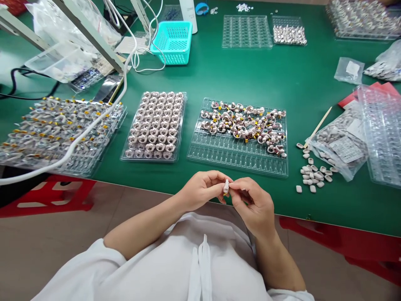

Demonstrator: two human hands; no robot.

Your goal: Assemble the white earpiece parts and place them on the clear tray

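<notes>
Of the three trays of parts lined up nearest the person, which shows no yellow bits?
The middle tray, packed with pale parts in tidy rows. Yellow bits show among the parts in both the left tray and the right tray.

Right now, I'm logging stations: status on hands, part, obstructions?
Left hand and right hand both on one small pale part. Part held near table edge. Partly filled tray beyond; nothing visibly blocking hands.

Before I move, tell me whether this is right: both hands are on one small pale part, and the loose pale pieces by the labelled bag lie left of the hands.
The side is wrong: in the head view the loose pale pieces by the labelled bag lie to the right of the left hand and right hand. Both hands are indeed on one small pale part.
</notes>
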